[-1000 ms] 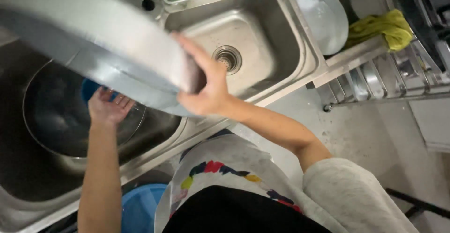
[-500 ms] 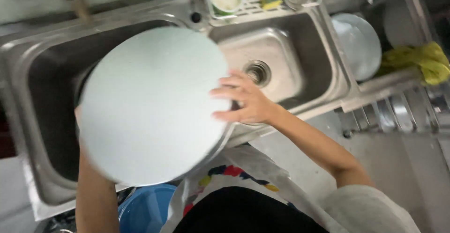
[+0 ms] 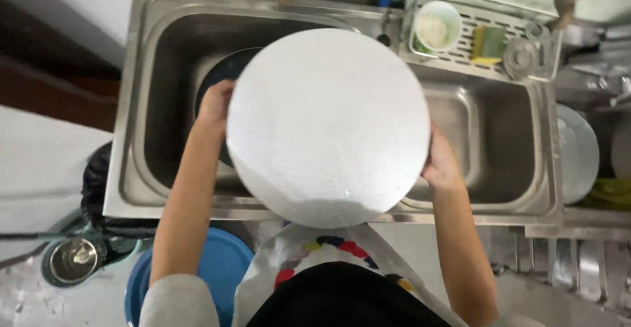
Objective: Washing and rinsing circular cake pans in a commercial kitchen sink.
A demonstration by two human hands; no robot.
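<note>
I hold a large round silver metal tray [image 3: 328, 126] flat above a double stainless steel sink [image 3: 131, 136], its underside facing me. My left hand [image 3: 215, 103] grips the tray's left rim. My right hand [image 3: 440, 163] grips its right rim. The tray hides most of the divider between the two basins. A dark round pan [image 3: 213, 80] lies in the left basin, partly hidden behind the tray and my left hand.
A rack across the sink's back right holds a white cup [image 3: 435, 28], a green-yellow sponge [image 3: 488, 43] and a steel scrubber [image 3: 521, 56]. A round metal lid [image 3: 578, 153] leans at the right. On the floor stand a blue bucket [image 3: 223, 268] and a small steel bowl [image 3: 73, 260].
The tray has turned from tilted over the left basin to flat and centred over the sink. My left hand now holds its left rim, my right hand its right rim.
</note>
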